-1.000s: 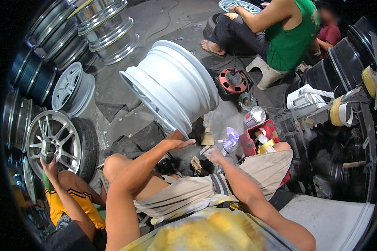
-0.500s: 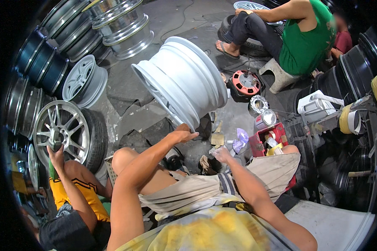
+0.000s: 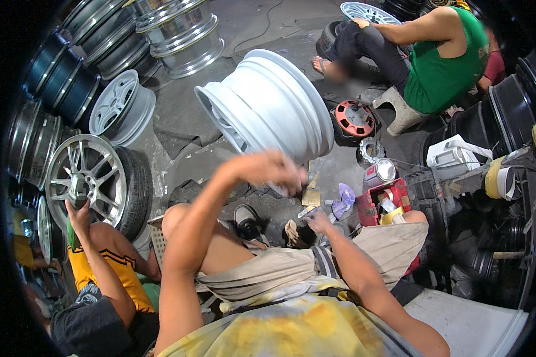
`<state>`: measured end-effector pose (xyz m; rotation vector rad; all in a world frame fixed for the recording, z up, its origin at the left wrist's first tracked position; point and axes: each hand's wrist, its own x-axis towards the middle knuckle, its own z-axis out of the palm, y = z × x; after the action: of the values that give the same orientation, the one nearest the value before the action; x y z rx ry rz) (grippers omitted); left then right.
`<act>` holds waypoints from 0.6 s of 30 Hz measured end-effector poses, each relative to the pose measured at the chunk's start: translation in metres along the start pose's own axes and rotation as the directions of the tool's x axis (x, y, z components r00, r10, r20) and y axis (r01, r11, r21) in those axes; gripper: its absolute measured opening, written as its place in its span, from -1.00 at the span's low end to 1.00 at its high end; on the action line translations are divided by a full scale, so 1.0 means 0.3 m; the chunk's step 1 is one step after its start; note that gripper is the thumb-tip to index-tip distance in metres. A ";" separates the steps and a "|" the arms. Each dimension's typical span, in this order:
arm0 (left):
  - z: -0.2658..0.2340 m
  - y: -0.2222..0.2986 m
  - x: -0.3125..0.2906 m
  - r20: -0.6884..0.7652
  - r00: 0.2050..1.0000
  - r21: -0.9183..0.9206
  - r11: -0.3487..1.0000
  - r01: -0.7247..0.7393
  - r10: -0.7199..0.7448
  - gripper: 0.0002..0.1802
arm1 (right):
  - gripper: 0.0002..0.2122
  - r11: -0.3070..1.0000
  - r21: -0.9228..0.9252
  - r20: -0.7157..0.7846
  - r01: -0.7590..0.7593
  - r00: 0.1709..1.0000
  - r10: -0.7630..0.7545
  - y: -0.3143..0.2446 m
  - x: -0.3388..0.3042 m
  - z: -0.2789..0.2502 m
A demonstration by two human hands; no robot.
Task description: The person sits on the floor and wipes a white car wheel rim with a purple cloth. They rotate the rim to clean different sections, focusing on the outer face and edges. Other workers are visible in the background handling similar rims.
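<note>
A pale grey-white wheel rim point(image 3: 268, 107) lies tilted on its side on the floor in front of me. My left hand point(image 3: 274, 169) is at the rim's near lower edge, its fingers smeared by motion; whether it touches the rim I cannot tell. Low over the floor to the right, my right hand point(image 3: 320, 222) has its fingers drawn together beside a small pale flat piece point(image 3: 305, 212). What is between those fingers is too small to make out. A tan square of paper or card point(image 3: 311, 197) and a crumpled purple wrapper point(image 3: 343, 201) lie just beyond that hand.
A red crate point(image 3: 366, 209) with tape rolls and a metal can point(image 3: 379, 172) stand at right. Behind them sits an orange-and-black reel point(image 3: 354, 119). Stacked rims point(image 3: 178, 38) fill the far left. A person in green point(image 3: 446, 65) sits far right; another holds a tool against a wheel point(image 3: 86, 178) at left.
My left hand has come off its grip on the rim's near edge and swung right, now blurred. My right hand has shifted slightly right. The view has shifted a little; the rim still leans the same way.
</note>
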<state>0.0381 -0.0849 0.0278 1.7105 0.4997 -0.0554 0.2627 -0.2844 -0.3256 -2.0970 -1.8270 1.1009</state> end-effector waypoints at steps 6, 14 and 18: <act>-0.521 -0.142 -0.124 -0.978 -0.027 0.208 0.978 -0.012 0.208 -0.49 | -0.71 0.993 0.093 -0.009 0.079 0.997 -0.078 0.039 -0.019 -0.030; -0.606 -0.484 0.063 -0.898 0.314 -0.409 0.844 -0.345 -0.307 -0.39 | -0.74 0.908 0.223 -0.549 0.353 0.816 -0.182 -0.420 -0.078 -0.422; -0.550 -0.393 0.072 -0.877 0.294 -0.481 0.710 -0.514 -0.381 -0.35 | -0.79 0.799 0.134 -0.709 0.586 0.620 -0.335 -0.695 -0.060 -0.629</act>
<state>-0.0234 0.0917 -0.0536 0.7352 1.1623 1.2443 0.2108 -0.1849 -0.0671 -1.3835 -1.5180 0.4095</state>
